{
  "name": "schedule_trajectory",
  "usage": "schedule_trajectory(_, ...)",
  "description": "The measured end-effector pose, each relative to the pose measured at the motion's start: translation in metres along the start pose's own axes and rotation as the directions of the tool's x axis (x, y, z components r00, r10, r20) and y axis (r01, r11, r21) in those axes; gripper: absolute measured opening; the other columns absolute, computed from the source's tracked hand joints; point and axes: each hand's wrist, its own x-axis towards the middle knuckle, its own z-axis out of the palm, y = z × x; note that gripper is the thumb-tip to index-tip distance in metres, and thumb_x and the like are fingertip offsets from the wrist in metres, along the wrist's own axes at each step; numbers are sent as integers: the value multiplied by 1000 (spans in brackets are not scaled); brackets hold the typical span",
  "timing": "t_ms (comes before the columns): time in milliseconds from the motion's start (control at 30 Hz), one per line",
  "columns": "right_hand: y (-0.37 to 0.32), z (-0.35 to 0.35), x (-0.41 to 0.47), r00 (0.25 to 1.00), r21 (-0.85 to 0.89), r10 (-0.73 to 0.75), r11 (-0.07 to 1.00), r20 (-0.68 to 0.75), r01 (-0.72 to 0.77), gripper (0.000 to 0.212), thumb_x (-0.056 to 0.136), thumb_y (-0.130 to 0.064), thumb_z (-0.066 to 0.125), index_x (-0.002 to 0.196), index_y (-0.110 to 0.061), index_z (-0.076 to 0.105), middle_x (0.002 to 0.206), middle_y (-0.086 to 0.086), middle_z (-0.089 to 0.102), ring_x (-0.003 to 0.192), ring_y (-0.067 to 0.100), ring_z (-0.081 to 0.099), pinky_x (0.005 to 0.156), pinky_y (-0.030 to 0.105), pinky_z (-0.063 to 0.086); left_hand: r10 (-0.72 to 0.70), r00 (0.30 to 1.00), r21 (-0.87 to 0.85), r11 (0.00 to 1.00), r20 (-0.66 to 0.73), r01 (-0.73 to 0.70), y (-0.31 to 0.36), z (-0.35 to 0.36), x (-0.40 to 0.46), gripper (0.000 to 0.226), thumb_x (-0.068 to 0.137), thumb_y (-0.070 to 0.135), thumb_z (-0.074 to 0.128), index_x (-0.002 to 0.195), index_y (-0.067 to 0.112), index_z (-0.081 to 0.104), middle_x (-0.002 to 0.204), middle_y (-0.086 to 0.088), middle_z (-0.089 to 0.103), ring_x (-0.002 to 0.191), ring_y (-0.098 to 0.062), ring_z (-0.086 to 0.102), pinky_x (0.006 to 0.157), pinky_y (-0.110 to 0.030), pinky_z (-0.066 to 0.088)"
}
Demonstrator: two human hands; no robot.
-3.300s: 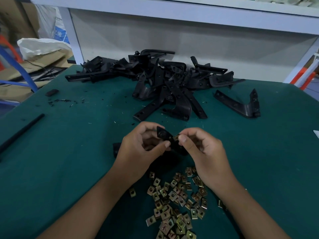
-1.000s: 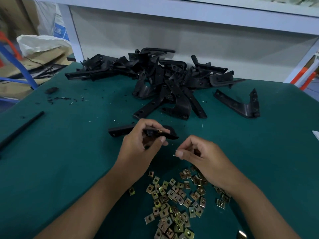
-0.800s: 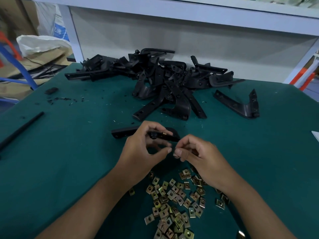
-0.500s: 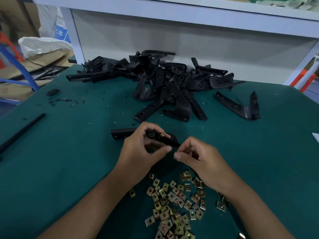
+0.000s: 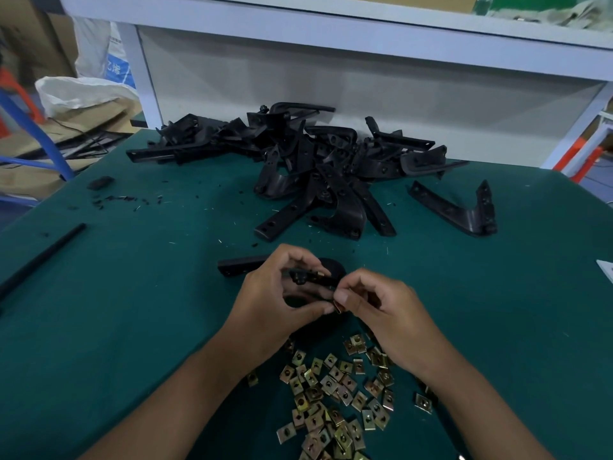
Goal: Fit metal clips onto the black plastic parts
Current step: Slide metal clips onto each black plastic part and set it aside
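- Left hand point(image 5: 265, 305): I see its fingers curled round a black plastic part point(image 5: 238, 265), holding it just above the green table point(image 5: 116, 310). The part's long arm sticks out past the hand's left side.
- One brass-coloured fitted clip point(image 5: 319, 275) shows on the held part, just right of the left hand's fingertips.
- Right hand point(image 5: 384, 313): thumb and forefinger pinch a metal clip point(image 5: 338, 307), touching the right end of the held part. The other fingers are curled in.
- Loose clips point(image 5: 335, 390): a scattered heap on the table, nearer me than the held part, between my two forearms. A few strays lie at the heap's left and right edges.
- Pile of black parts point(image 5: 315, 167): a tangled stack beyond the held part, by the table's far edge.
- Single black bracket point(image 5: 461, 210): lies apart, to the right of the pile.
- Black rod point(image 5: 43, 257): flat on the table, well left of the held part.
- Small black block point(image 5: 100, 182) and dark shavings point(image 5: 126, 199): left of the pile.
- White frame point(image 5: 331, 31): stands behind the pile.
- White sack point(image 5: 79, 91) on cardboard: left of the frame, off the table.
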Motion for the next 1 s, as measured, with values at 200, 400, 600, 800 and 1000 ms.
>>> schedule_trajectory(200, -2, -2, 2, 992, 246, 81, 968, -99, -55, 20, 86, -37, 67, 99, -28, 78, 88, -6, 78, 77, 5, 68, 66, 15, 49, 28, 988, 46, 999, -154, -22, 2, -2, 1, 26, 87, 15, 78, 94, 36, 64, 96, 8, 76, 85, -12, 75, 76, -23, 57)
schedule_trajectory(400, -4, -3, 4, 983, 407, 132, 911, -126, -70, 23, 88, -27, 66, 109, -17, 70, 96, 2, 78, 81, 8, 69, 64, 19, 50, 22, 982, 42, 999, -186, -15, 0, -3, 1, 21, 89, 19, 77, 98, 34, 66, 92, 6, 76, 84, -14, 75, 79, -26, 59)
schedule_trajectory(600, -6, -7, 4, 986, 491, 135, 868, -102, -68, 19, 80, -25, 75, 96, -14, 77, 102, 0, 79, 83, 4, 70, 66, 15, 52, 17, 983, -9, 1000, -181, -19, 2, -1, 0, 20, 96, 19, 69, 101, 36, 60, 92, 4, 75, 82, -16, 75, 69, -24, 57)
schedule_trajectory(800, -6, -8, 6, 990, 584, 128, 809, -66, -66, 26, 73, -17, 82, 95, -30, 78, 107, 1, 77, 92, 9, 72, 74, 16, 54, 66, 988, 4, 998, -142, -67, 4, 1, 0, 14, 101, 19, 59, 104, 31, 54, 105, 11, 72, 87, -15, 74, 65, -23, 54)
schedule_trajectory(1000, -6, -6, 6, 987, 604, 139, 794, -77, -65, 25, 69, -25, 85, 90, -35, 75, 94, -1, 76, 88, 9, 71, 69, 16, 53, 30, 991, -3, 1000, -129, -31, 5, 2, -1, 27, 94, 14, 69, 99, 35, 53, 104, 9, 74, 86, -13, 75, 68, -20, 54)
